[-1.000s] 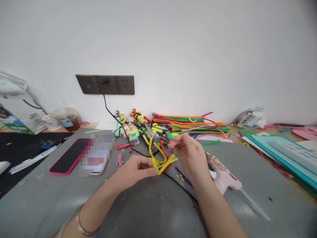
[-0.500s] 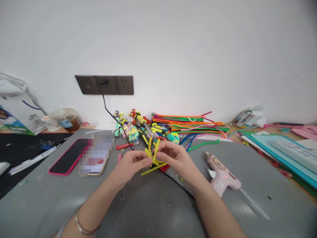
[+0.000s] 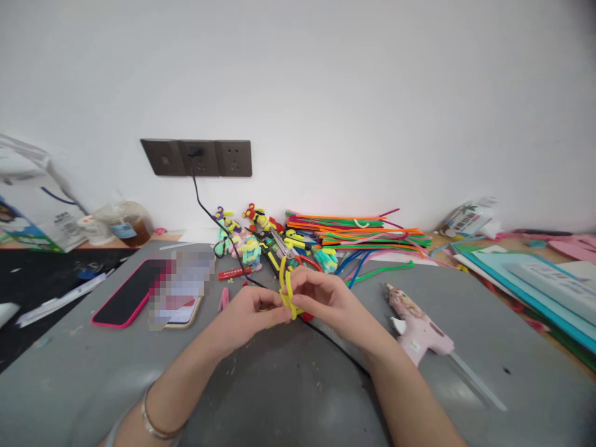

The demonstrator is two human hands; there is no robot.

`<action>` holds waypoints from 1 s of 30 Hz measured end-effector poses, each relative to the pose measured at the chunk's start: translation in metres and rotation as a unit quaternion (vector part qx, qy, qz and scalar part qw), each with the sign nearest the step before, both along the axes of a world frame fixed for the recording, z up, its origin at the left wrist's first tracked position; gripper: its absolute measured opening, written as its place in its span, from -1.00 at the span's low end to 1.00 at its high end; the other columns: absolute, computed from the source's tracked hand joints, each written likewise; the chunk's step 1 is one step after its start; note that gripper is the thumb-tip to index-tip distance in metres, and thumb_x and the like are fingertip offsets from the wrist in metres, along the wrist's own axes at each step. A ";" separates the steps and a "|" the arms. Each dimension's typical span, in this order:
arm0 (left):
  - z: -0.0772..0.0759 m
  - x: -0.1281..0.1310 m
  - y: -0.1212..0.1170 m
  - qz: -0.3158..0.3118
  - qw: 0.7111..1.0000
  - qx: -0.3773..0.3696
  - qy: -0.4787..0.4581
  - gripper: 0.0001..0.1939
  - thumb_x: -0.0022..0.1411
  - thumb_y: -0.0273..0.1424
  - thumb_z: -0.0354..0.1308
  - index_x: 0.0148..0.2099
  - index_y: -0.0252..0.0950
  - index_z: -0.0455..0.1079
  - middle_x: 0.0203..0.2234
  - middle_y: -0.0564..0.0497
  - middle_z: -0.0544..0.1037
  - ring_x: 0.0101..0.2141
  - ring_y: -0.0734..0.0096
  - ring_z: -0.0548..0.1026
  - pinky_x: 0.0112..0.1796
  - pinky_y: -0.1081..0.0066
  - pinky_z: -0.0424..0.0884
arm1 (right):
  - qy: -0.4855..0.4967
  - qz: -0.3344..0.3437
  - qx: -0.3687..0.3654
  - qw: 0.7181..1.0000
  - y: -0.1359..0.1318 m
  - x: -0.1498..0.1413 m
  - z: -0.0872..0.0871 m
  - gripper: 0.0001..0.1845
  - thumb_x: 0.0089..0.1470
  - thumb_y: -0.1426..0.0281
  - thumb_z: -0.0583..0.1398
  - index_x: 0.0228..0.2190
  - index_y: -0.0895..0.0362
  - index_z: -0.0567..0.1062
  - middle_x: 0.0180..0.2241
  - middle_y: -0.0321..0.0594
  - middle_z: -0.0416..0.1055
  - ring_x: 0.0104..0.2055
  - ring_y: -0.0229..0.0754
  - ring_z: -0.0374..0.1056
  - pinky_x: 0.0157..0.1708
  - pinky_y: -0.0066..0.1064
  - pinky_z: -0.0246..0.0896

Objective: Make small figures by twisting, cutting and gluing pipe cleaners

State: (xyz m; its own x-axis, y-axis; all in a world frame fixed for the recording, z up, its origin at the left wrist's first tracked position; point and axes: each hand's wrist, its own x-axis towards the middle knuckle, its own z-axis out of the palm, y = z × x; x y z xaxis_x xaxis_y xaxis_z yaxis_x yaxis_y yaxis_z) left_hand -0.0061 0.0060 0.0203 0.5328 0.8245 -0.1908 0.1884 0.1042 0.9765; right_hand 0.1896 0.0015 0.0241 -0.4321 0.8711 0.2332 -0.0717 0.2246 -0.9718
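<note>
My left hand (image 3: 244, 318) pinches the lower end of the yellow fuzzy strands (image 3: 287, 288), thumb against fingers. My right hand (image 3: 333, 303) is curled in close opposite, its thumb and fingers narrowed on the same strands. 1 second ago my right hand was raised apart from them; now both hands meet at the work. Half a second ago a loose length slanted out below my fingers, and now it no longer shows there. The strands rise nearly side by side between my fingertips, so I judge the piece is more gathered and better controlled, though my fingers hide how the strands join.

Just under my right hand, something red (image 3: 306, 316) peeks out, mostly covered. The black cord (image 3: 338, 343) passes beneath my hands, over the grey surface (image 3: 279, 391). Just beyond them lie scissors (image 3: 282, 244) and small fuzzy figures (image 3: 259, 217), with a bundle of coloured stems (image 3: 372, 238) farther off. Left of my left hand are 2 phones (image 3: 133, 295); right of my right hand lies a pink glue gun (image 3: 421, 332).
</note>
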 end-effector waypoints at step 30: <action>0.001 0.004 0.000 0.050 0.997 0.037 0.051 -0.70 0.10 -0.18 0.29 -0.42 -0.36 0.56 -0.65 0.09 0.37 -0.56 0.49 0.26 -0.49 0.45 0.12 | 0.041 -0.049 -0.118 0.991 0.009 -0.007 -0.013 -0.70 -0.09 0.22 0.43 -0.45 0.17 0.52 -0.48 -0.33 0.43 -0.47 -0.32 0.29 -0.40 -0.46 0.19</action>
State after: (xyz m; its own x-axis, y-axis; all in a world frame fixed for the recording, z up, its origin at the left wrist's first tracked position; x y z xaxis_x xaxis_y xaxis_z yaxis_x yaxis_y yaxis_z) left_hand -0.0021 0.0062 0.0217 0.4288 0.8861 -0.1757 0.2792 0.0549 0.9586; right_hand 0.1825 0.0106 0.0114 -0.3308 0.9424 0.0491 -0.1416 0.0019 -0.9899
